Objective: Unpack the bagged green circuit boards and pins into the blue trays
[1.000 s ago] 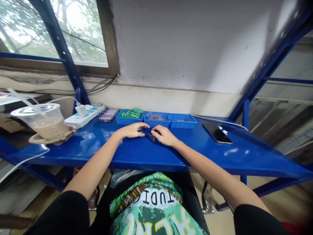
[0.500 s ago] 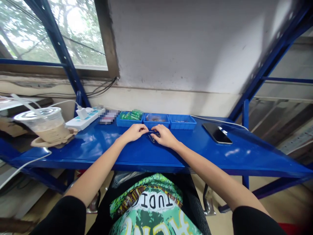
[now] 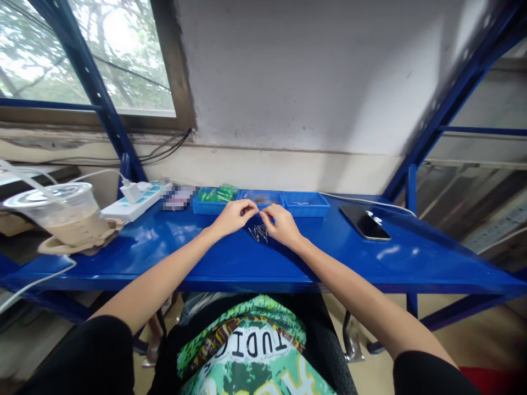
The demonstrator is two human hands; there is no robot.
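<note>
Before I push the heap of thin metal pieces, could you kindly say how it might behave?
The thin metal pieces would probably scatter, since they lie in a loose heap. They may slide easily on the glossy blue tabletop. Their straight, shiny shapes suggest stiffness.

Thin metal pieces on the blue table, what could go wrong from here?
The thin metal pieces lie in a loose pile by the right hand, so a brush might scatter them. The tiny part pinched between right hand and left hand could slip and get lost among them. The plastic drink cup stands beside the power strip, where a white plug sits; a knock could spill liquid onto it.
</note>
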